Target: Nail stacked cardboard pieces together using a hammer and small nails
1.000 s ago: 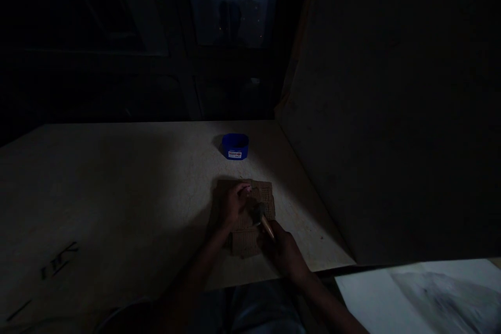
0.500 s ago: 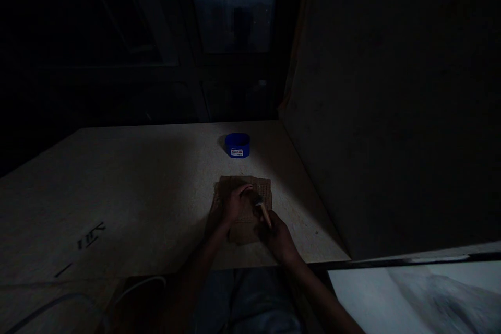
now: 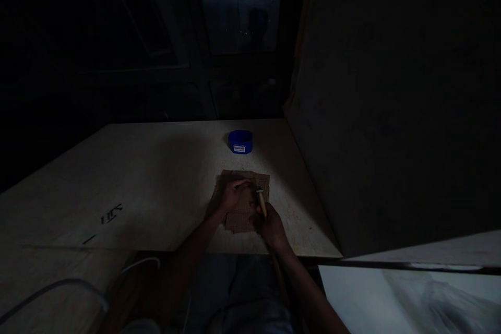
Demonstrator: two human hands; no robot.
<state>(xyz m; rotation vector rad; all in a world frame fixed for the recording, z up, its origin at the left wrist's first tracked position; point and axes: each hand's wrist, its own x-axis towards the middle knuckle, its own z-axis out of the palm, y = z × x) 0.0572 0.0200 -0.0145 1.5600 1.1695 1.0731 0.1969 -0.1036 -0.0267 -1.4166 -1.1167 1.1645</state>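
Observation:
In a dim room, a brown, finely gridded flat piece (image 3: 263,181) lies on a pale board table (image 3: 156,188). My left hand (image 3: 229,197) rests on the piece, fingers curled, a thin dark item pinched at the fingertips. My right hand (image 3: 270,227) is closed round a brush with a light wooden handle (image 3: 261,204); its head points at the piece, just right of my left fingers.
A small blue tub (image 3: 240,141) with a label stands on the table beyond the piece. A tall dark panel (image 3: 391,104) rises along the table's right side. A white sheet (image 3: 410,297) lies at lower right. Dark markings (image 3: 111,215) and a pale cable (image 3: 70,287) sit at left.
The view has shifted, so the table and tub sit slightly higher and further right. The brush has swung more upright over the piece. My left hand stays on the piece.

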